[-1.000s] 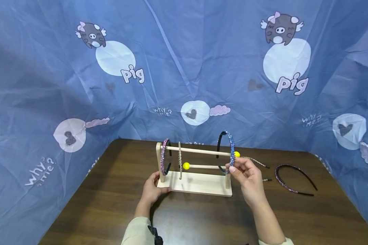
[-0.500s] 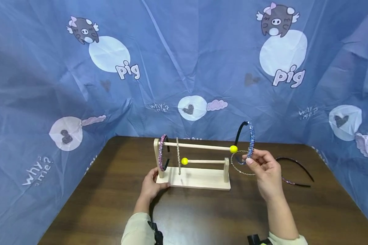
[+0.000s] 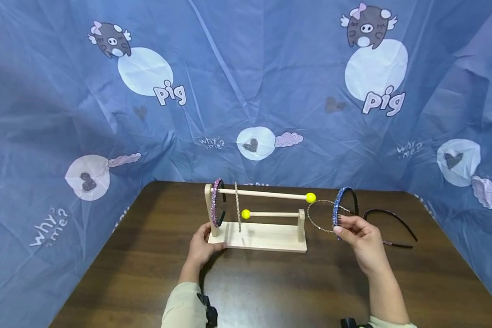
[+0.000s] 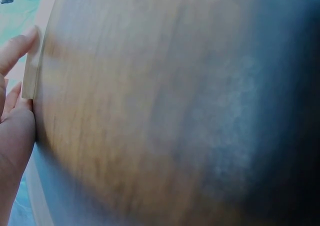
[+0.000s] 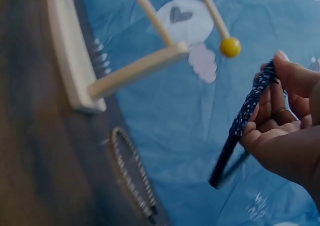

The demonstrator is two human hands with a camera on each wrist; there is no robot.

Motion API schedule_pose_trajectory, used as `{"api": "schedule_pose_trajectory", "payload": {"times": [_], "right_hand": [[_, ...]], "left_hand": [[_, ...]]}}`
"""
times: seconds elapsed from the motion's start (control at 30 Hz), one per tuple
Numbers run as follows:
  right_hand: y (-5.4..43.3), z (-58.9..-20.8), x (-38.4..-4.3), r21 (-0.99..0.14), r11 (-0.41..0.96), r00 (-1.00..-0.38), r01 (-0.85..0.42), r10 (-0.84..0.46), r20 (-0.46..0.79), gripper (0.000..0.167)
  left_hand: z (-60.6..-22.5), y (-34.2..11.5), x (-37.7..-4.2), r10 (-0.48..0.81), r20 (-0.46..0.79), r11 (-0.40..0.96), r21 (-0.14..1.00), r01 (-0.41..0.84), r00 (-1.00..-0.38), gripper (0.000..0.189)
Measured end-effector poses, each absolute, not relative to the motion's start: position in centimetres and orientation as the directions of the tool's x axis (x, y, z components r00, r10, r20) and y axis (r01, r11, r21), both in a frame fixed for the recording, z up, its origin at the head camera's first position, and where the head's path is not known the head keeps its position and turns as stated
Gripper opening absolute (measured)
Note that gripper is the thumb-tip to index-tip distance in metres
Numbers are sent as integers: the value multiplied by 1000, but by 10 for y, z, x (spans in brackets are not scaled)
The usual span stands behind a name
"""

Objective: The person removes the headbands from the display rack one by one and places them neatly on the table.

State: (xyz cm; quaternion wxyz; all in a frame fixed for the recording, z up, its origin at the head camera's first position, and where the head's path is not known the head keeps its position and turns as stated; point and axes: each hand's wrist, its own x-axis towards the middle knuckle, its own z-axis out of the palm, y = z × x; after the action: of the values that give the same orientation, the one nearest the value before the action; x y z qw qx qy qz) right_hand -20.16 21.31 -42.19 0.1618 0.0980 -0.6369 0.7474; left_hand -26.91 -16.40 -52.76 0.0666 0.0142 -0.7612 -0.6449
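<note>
Head view takes in a blue printed cloth (image 3: 246, 68) hung behind and to both sides of a dark wooden bench (image 3: 270, 291). On the bench stands a pale wooden stand (image 3: 262, 239), a flat base with two posts and two rods, each rod tipped with a yellow ball (image 3: 310, 197).

Five headbands show in all. Two hang on the upper rod near its left post: a pink glitter headband (image 3: 216, 207) and, just beside it, a thin silver headband (image 3: 237, 207). Two lie flat on the bench to the right of the stand: a beaded silver headband (image 3: 317, 223) close to the right post and a dark headband (image 3: 393, 218) farther out.

The fifth, a blue glitter headband (image 3: 336, 212), is upright in the right grip (image 3: 362, 239), which is clamped on its lower part, thumb over the band and fingers curled behind it, as the right wrist view shows plainly. It sits to the right of the upper rod's ball end, clear of the rod and low over the bench, above the beaded silver one.

The left grip (image 3: 201, 248) lies against the left end of the base with fingers fairly straight along its edge, bracing it rather than closing round it.

As I judge it, the work stands about midway: two bands on the rod, two on the bench, one in the air between.
</note>
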Motion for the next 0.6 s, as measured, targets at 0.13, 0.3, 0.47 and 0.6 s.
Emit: {"api": "schedule_pose_trajectory", "payload": {"times": [0.13,0.3,0.47,0.6], "right_hand": [[221,-435,-200,-966,64,-963,-251,82,256,14],[227,-444,-200,-970,199,-990,-138,8,142,27],[231,-449,-201,-966,251,-998,-63,-7,63,30],[235,-456,-201,-968,250,-1000,-15,-26,9,29]], "left_hand": [[-528,-164,-269,-107,77,190,980,56,-991,73],[-529,-163,-272,-120,60,209,977,34,-991,73],[-529,-163,-272,-122,71,227,973,42,-990,72],[-528,-164,-271,-127,69,212,976,41,-990,71]]}}
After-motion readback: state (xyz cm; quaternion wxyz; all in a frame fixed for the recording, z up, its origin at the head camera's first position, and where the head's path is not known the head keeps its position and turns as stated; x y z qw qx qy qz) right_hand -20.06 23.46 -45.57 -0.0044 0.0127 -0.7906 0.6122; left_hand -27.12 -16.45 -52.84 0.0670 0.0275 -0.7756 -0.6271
